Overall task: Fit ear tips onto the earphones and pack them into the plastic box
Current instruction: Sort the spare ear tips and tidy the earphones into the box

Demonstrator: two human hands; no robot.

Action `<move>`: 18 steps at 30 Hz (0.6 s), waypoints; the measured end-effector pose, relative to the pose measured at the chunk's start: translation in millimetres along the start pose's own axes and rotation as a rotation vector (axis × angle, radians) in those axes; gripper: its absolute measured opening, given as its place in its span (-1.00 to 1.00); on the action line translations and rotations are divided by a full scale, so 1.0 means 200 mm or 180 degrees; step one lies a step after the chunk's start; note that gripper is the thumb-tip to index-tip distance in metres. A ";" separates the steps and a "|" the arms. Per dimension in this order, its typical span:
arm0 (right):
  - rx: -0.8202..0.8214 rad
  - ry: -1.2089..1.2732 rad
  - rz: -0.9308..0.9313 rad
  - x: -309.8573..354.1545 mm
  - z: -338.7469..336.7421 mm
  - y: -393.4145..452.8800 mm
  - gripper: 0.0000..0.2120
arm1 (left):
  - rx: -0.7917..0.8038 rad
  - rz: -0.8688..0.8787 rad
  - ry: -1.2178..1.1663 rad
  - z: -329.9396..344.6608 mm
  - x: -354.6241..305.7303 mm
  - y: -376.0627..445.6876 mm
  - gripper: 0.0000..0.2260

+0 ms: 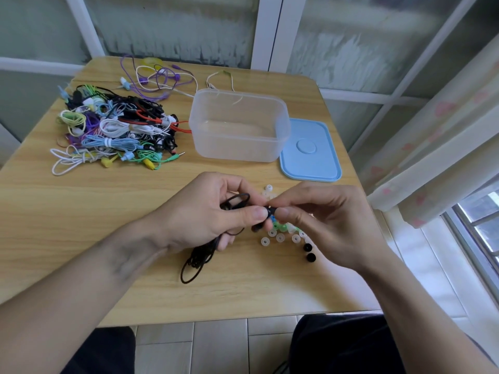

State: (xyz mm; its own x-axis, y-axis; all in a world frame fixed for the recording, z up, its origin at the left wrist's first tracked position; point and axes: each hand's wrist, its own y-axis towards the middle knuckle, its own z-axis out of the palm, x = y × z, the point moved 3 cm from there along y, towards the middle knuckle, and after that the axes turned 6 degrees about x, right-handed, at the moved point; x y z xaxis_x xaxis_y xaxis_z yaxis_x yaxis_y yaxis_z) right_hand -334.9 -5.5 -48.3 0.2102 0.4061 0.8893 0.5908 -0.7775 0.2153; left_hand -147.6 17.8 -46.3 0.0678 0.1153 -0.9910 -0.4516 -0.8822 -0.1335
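Honestly, the riskiest part was right between my fingertips. My left hand (213, 211) held the bundled black earphone cable (199, 259), fingers curled round it, with the thumb pressing the black earbud (270, 211) toward my right hand (321, 222), which pinched what I took to be a black ear tip at the same spot. I judged that a tip this small could pop off the nozzle sideways if pushed on crooked, and bounce off the wooden table (108, 225) toward the tiled floor. The hanging loop of cable could also have swung into the loose ear tips (280, 237) lying just beneath my hands, white, green and two black ones (309, 252), and scattered them.

The clear plastic box (239, 125) stood open and looked empty beyond my hands, its blue lid (310, 152) flat beside it on the right. The pile of tangled coloured earphones (113, 128) lay well apart to the left, with purple and white ones (159, 76) loose behind it.

I couldn't tell whether the tip was seated, half on or only touching the bud; my thumbs covered the join. The second earbud of the pair was hidden in my left palm or the coil. Some tips lay under my right fingers, so their count stayed unclear.
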 end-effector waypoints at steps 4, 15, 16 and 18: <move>0.0056 0.0341 -0.0030 0.02 0.01 0.01 -0.89 | 0.0161 -0.0029 -0.0530 -0.01 0.02 0.00 -0.89; -0.0172 -0.0283 -0.0010 0.07 0.02 0.02 -0.90 | -0.0287 0.0192 -0.0267 0.00 0.01 0.01 -0.87; -0.0161 -0.0412 -0.0019 0.07 0.02 0.02 -0.91 | -0.0400 0.0207 -0.0070 0.00 0.00 0.00 -0.87; -0.0141 -0.0649 -0.0002 0.06 0.03 0.02 -0.89 | -0.0639 0.0245 0.0347 -0.01 -0.01 -0.01 -0.88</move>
State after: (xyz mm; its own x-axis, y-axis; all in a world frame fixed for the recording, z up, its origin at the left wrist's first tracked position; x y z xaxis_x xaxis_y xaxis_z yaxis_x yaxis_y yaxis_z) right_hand -325.4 -0.8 -38.1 0.3658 0.4919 0.7901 0.5572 -0.7957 0.2375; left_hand -145.9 18.1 -43.7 0.1407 0.0039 -0.9900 -0.2739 -0.9608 -0.0427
